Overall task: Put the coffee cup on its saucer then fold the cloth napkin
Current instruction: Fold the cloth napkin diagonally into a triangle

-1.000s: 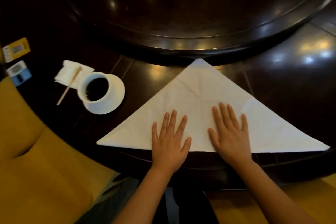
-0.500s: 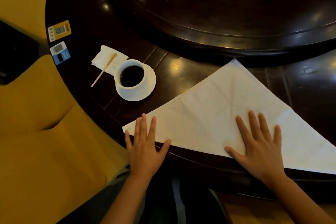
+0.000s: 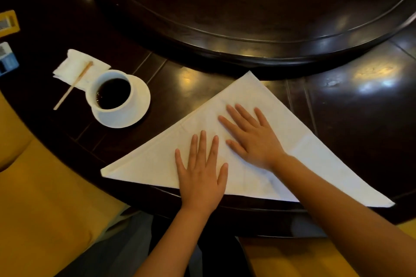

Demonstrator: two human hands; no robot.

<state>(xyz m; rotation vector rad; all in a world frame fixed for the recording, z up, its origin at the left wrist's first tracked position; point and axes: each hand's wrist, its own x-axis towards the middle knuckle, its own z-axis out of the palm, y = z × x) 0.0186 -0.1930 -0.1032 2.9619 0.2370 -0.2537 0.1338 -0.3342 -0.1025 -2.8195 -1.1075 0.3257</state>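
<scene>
The white cloth napkin (image 3: 304,155) lies folded into a triangle on the dark table, its long edge along the near rim. My left hand (image 3: 201,172) rests flat on its lower middle, fingers spread and straight. My right hand (image 3: 252,135) lies flat just above and to the right, fingers pointing up-left across the cloth. A white coffee cup (image 3: 112,94) filled with dark coffee stands on its white saucer (image 3: 139,101) to the left of the napkin, apart from both hands.
A paper tissue (image 3: 74,67) with a wooden stirrer (image 3: 72,86) lies left of the cup. Small cards (image 3: 7,22) sit at the far left edge. A raised dark turntable (image 3: 247,7) fills the table's back. Yellow seat cushions (image 3: 45,198) border the near side.
My left hand slid right from the napkin's left corner to its lower middle. My right hand moved up and left toward the centre. The view shifted.
</scene>
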